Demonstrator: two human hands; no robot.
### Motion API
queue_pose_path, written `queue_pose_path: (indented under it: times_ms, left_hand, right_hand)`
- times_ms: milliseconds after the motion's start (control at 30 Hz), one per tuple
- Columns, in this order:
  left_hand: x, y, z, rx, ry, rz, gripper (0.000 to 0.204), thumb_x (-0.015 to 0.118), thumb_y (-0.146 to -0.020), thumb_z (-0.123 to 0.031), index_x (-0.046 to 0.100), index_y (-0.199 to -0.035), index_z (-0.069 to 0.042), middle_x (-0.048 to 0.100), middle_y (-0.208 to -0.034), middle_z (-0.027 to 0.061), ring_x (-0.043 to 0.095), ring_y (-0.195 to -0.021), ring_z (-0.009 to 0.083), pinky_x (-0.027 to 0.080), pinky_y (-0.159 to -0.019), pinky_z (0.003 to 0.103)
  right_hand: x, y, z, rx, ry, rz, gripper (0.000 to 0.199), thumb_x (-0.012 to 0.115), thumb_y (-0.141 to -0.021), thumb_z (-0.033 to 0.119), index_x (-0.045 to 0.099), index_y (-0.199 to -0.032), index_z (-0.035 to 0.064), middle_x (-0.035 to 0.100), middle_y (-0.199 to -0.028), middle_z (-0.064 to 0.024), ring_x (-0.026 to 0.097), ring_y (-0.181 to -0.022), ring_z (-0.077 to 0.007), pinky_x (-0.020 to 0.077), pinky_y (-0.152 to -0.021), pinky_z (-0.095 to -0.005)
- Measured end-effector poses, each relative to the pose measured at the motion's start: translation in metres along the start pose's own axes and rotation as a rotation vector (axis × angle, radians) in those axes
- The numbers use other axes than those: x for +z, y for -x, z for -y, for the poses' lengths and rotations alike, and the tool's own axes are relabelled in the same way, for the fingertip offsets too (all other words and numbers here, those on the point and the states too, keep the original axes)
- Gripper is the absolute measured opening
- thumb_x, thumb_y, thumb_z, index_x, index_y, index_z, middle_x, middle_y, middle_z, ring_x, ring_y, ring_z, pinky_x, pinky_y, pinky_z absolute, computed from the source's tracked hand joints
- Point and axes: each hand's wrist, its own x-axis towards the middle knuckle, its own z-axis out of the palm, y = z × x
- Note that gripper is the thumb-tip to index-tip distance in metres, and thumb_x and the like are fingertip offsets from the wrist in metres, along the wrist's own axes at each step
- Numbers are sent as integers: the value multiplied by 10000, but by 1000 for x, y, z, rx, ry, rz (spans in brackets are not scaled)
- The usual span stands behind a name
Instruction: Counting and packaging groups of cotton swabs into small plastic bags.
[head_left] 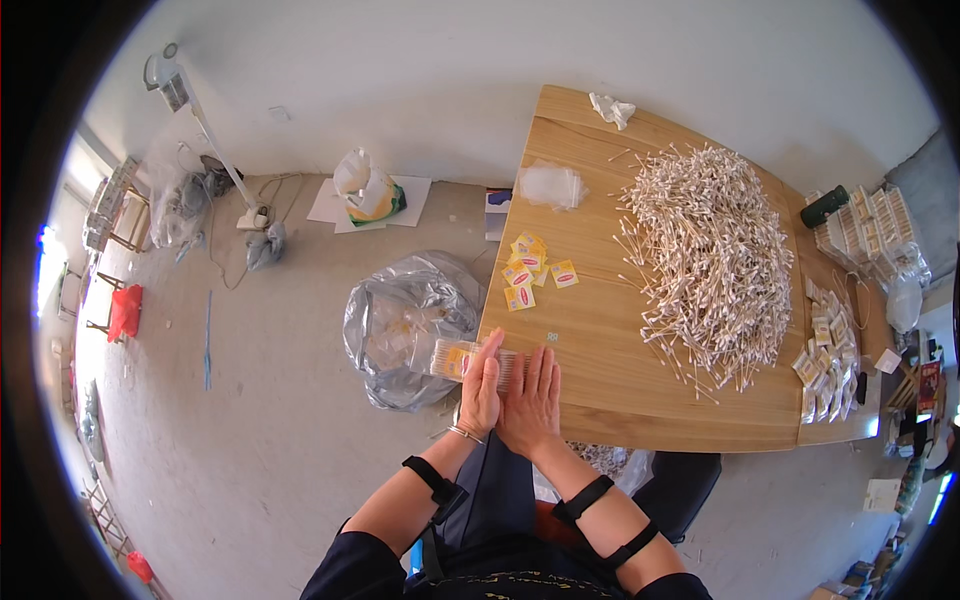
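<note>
At the table's near left edge, a clear pack of cotton swabs with a yellow label card lies on its side, its left end reaching past the edge. My left hand is closed around the middle of this pack, fingers pointing away from me. Pressed close beside it is my right hand, fingers straight and flat, touching the pack's right end. The underside of the pack and my palms are hidden. Several yellow label cards lie farther up the table. A large heap of loose cotton swabs covers the table's right half.
Clear plastic bags and a crumpled tissue lie on the wooden table. Left of it, a grey plastic bag stands open on the floor. Filled packs sit at the right. A white lamp stand rises near the wall.
</note>
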Motion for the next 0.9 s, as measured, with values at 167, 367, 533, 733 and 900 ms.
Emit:
queue_pose_path:
  times_ms: [167,367,533,733,900]
  left_hand:
    - [-3,0,1,-14,-22,18,527,364,-1039,-341,394,-1410,31,414,-1460,148,343,-1373,234,231,-1136,342]
    - [-1,1,0,-62,108,-19,560,370,-1034,-377,378,-1423,26,407,-1465,147,344,-1372,225,240,-1130,332]
    - [-2,-2,-3,-72,107,43,661,373,-1014,-460,317,-1442,40,317,-1510,137,229,-1429,225,137,-1179,358]
    - [-3,1,3,-19,51,-25,595,367,-1028,-414,373,-1422,31,414,-1459,139,350,-1375,232,256,-1130,337]
    - [-4,0,6,-9,92,-27,583,368,-1031,-397,379,-1412,43,396,-1467,155,342,-1380,241,252,-1139,348]
  right_hand:
    - [-3,0,1,32,-81,-7,753,452,-909,366,184,-1447,-87,114,-1506,-357,55,-1423,-496,50,-1161,-548]
    - [-6,-12,-18,42,-641,-308,710,454,-876,187,159,-1462,-83,114,-1525,-326,63,-1428,-485,64,-1170,-527]
    - [2,-18,-16,-20,-936,-355,686,428,-846,88,182,-1467,-70,135,-1552,-270,62,-1444,-444,72,-1183,-468]
    - [-10,-12,-20,-69,-792,-328,725,529,-818,56,222,-1468,-35,163,-1545,-265,93,-1440,-450,98,-1178,-488]
    - [-24,-13,-39,-201,-386,-167,838,726,-700,84,313,-1425,0,282,-1489,-255,205,-1404,-456,224,-1148,-505]
